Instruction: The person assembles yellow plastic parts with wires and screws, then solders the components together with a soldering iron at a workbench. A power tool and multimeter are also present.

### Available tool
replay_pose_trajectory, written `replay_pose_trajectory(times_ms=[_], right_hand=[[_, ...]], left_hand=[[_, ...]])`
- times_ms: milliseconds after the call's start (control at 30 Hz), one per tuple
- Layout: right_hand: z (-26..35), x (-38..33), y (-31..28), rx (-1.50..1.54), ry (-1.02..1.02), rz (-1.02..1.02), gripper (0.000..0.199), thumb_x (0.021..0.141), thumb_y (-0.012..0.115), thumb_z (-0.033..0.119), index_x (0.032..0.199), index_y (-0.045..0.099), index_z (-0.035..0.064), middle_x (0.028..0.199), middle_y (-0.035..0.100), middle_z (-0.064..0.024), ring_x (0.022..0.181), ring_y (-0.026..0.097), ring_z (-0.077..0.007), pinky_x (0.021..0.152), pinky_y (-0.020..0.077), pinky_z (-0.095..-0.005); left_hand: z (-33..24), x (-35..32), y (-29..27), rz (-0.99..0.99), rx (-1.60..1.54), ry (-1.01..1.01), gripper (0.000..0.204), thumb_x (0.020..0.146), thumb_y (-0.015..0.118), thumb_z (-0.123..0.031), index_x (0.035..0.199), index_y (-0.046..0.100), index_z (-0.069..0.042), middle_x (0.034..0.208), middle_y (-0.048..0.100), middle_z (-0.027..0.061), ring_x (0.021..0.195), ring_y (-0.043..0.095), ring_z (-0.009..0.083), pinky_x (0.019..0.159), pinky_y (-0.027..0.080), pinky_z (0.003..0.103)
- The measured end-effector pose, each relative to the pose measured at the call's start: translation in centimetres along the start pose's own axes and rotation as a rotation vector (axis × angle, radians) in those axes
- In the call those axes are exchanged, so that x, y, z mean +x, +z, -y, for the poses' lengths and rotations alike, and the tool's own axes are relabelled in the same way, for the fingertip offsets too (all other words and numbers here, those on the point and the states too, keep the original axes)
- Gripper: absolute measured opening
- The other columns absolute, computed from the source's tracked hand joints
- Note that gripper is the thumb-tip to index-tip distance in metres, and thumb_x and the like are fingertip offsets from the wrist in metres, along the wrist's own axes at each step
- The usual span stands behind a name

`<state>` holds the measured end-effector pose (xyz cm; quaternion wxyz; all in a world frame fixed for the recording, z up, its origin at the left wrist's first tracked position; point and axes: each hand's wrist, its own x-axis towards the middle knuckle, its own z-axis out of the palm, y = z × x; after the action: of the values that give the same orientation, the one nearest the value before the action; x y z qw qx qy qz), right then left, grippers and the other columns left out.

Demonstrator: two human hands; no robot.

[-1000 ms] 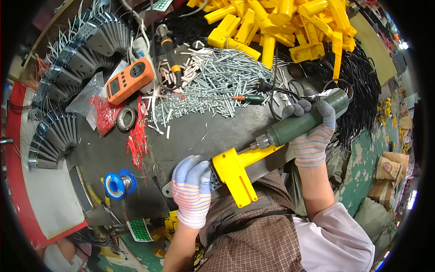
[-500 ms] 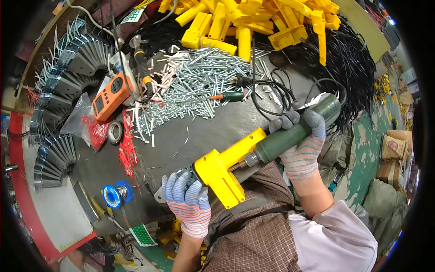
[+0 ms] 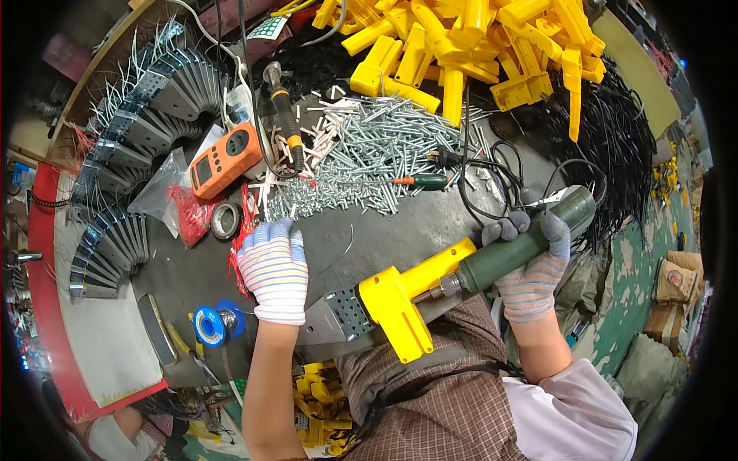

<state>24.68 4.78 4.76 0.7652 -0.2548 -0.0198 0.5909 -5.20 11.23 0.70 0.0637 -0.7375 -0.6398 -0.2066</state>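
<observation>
My right hand (image 3: 534,280), in a striped grey-palmed glove, grips a dark green electric screwdriver (image 3: 503,257). Its metal tip points left against a yellow plastic handle housing (image 3: 393,300), which has a stem and a crosspiece. A perforated metal plate (image 3: 342,313) joins the housing's left end and lies near the table's front edge. My left hand (image 3: 274,269), gloved too, is off the plate and reaches to the near edge of the small-screw pile (image 3: 296,201). Its fingers are bent together, the tips hidden, beside red wires (image 3: 237,265).
Long metal pins (image 3: 384,142) heap mid-table, with a small green-handled screwdriver (image 3: 421,182) on them. Yellow housings (image 3: 461,46) pile behind. An orange meter (image 3: 227,161), soldering iron (image 3: 286,119), tape roll (image 3: 225,220) and solder spool (image 3: 209,326) stand left, near stacked metal plates (image 3: 115,246).
My left hand has let go of the metal plate and moved up and left to the small screws. The right hand still holds the electric screwdriver at the housing. The view has shifted slightly.
</observation>
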Motion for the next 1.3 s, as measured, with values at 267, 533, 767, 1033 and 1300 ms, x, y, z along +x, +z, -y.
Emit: replay_pose_trajectory(times_ms=[267,533,767,1033,1300], right_hand=[[0.1,0.3,0.1,-0.017,0.0,0.014,0.038,0.08,0.067,0.018,0.114,0.057,0.004,0.075,0.059,-0.0064,0.069,0.059,-0.0208,0.079,0.0527,-0.0392],[-0.2,0.4,0.4,-0.067,0.009,0.019,0.038,0.081,0.065,0.022,0.112,0.056,0.0021,0.073,0.061,-0.0039,0.066,0.061,-0.0203,0.077,0.0495,-0.0396],[-0.1,0.3,0.5,-0.035,0.007,0.052,0.036,0.081,0.066,0.017,0.113,0.058,0.0019,0.076,0.06,-0.006,0.069,0.06,-0.02,0.078,0.0525,-0.0399],[-0.1,0.3,0.4,-0.079,-0.025,0.042,0.038,0.08,0.066,0.019,0.112,0.056,0.0009,0.074,0.058,-0.0041,0.068,0.058,-0.019,0.078,0.0503,-0.0399],[-0.3,0.1,0.1,-0.054,-0.042,0.054,0.032,0.079,0.066,0.022,0.105,0.057,0.0062,0.072,0.058,-0.0035,0.065,0.057,-0.0186,0.077,0.048,-0.0401]], left_hand=[[0.7,2.1,1.1,0.034,0.337,0.282,0.011,0.078,0.063,-0.018,0.087,0.064,-0.012,0.091,0.064,0.0064,0.087,0.06,0.0249,0.074,0.046,0.041],[-0.4,2.3,-1.3,0.189,0.286,0.173,0.009,0.08,0.063,-0.016,0.086,0.064,-0.01,0.089,0.064,0.0079,0.085,0.061,0.0274,0.074,0.046,0.042],[-5.4,-10.7,-3.9,-0.179,-0.434,0.003,0.016,0.078,0.068,-0.005,0.092,0.06,-0.007,0.099,0.061,0.0121,0.1,0.058,0.0335,0.091,0.046,0.044],[-6.9,-12.9,-1.8,-0.226,-0.479,0.01,0.016,0.077,0.07,-0.007,0.091,0.06,-0.01,0.101,0.059,0.0083,0.103,0.056,0.0333,0.097,0.043,0.05],[-6.9,-13.3,-1.3,-0.273,-0.452,0.039,0.013,0.083,0.068,-0.011,0.091,0.059,-0.01,0.097,0.06,0.0064,0.099,0.058,0.0296,0.101,0.041,0.054]])
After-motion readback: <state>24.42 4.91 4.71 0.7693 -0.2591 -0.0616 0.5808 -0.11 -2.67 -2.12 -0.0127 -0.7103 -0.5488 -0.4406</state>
